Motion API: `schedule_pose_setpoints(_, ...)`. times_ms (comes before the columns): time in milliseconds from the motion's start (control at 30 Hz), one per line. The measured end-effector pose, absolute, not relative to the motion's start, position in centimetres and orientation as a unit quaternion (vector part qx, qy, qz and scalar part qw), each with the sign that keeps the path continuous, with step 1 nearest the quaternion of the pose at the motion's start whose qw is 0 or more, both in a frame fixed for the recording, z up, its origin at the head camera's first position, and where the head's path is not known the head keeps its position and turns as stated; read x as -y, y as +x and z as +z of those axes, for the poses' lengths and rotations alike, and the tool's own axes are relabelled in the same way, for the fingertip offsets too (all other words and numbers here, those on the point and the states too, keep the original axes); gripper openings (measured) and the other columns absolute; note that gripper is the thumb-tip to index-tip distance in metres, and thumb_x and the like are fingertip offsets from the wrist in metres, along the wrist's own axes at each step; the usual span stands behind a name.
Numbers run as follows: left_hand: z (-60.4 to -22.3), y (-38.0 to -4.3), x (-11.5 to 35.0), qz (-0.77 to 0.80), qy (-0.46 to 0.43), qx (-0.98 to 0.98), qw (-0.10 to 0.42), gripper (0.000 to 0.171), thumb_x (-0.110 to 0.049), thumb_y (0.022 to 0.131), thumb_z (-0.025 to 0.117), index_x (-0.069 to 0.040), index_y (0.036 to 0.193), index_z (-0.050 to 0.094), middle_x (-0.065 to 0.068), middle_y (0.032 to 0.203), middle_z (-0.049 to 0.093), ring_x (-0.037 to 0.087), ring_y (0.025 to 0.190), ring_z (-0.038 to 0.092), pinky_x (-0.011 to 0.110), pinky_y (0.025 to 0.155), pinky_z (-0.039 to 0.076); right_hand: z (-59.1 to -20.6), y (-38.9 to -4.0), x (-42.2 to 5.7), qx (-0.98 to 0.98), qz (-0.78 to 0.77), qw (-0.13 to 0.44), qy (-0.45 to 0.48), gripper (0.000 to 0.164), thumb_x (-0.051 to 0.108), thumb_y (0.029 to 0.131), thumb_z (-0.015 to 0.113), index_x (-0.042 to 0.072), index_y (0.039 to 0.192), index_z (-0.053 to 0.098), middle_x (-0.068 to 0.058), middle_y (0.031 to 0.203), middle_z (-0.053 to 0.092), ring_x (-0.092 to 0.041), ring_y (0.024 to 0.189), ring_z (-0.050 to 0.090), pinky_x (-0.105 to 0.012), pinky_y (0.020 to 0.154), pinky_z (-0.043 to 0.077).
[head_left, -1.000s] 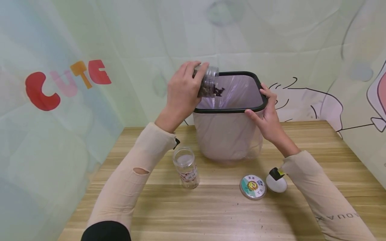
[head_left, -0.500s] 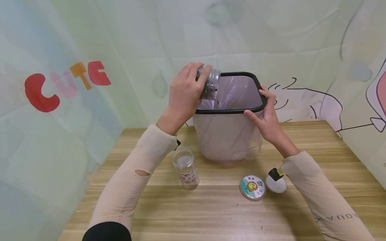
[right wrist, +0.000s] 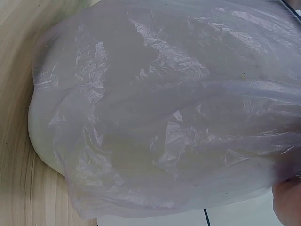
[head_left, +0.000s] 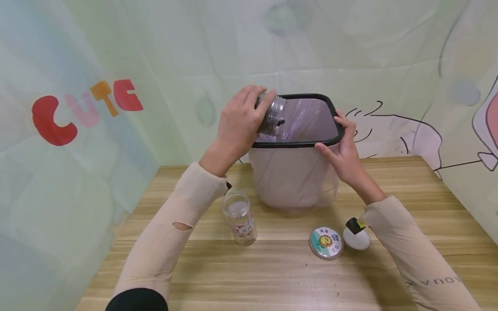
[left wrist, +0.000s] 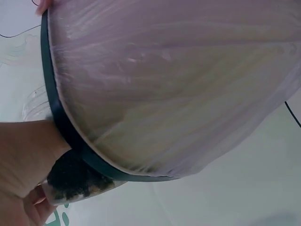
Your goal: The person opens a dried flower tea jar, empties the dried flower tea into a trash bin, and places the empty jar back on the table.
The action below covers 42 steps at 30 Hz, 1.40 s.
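My left hand (head_left: 242, 120) grips a clear jar (head_left: 272, 115) tipped on its side, its mouth over the left part of a trash bin (head_left: 293, 177). A small dark piece shows at the mouth. Through the jar wall in the left wrist view, dark crumbly contents (left wrist: 77, 176) are visible below the bin's black rim (left wrist: 57, 110). With thumb in front and fingers round the right corner, my right hand (head_left: 346, 157) holds that rim. A thin translucent bag lines the bin and drapes down its outside. The bin's bottom inside is hidden.
A second clear jar (head_left: 241, 220), without a lid, stands upright on the wooden table (head_left: 272, 276) left of the bin. Two round lids lie right of centre: a printed lid (head_left: 326, 243) and a white lid (head_left: 356, 239) by my right cuff. Dark crumbs dot the tabletop.
The tipped jar has moved slightly down and right over the bin. The larger dark clump at its mouth a second ago is gone; a smaller piece shows there. My right hand stays put.
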<state>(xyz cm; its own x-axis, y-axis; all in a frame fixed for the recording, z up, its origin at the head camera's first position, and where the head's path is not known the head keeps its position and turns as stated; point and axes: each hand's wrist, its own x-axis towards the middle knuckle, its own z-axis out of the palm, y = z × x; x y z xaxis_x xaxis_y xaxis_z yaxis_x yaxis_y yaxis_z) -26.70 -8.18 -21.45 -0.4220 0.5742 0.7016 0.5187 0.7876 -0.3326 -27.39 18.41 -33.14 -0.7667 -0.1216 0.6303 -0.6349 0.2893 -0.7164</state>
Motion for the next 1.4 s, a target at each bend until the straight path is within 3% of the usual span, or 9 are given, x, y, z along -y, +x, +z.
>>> schedule_pose_setpoints(267,-21.42,-26.78,8.35,0.030,-0.327,0.837,0.438,0.053,0.013,0.084,0.061,-0.006,0.134,0.060,0.018,0.130,0.059,0.033,0.124,0.053,0.039,0.108,0.042,-33.22,-27.60,-18.35,0.764,0.540,0.247,0.252,0.090,0.062,0.087,0.066,0.010,0.145,0.022,0.002,0.164,0.011,-0.016,0.150,0.014,-0.037,0.120,0.014)
schedule_pose_setpoints(533,-21.59,-26.99,8.23,0.054,-0.328,0.807,0.488,0.042,0.014,0.095,0.050,-0.007,0.129,0.064,0.018,0.125,0.062,0.033,0.120,0.055,0.039,0.105,0.045,-33.06,-27.28,-18.23,0.765,0.542,0.243,0.250,0.092,0.062,0.086,0.068,0.011,0.146,0.021,0.001,0.164,0.010,-0.017,0.150,0.013,-0.040,0.120,0.014)
schedule_pose_setpoints(1400,-20.88,-27.45,8.39,0.097,-0.333,0.784,0.515,0.046,0.018,0.096,0.041,-0.006,0.129,0.063,0.019,0.126,0.062,0.034,0.121,0.055,0.039,0.106,0.044,-32.80,-27.26,-18.33,0.760,0.561,0.222,0.242,0.088,0.054,0.087,0.071,0.015,0.147,0.019,0.006,0.164,0.008,-0.016,0.149,0.015,-0.039,0.120,0.018)
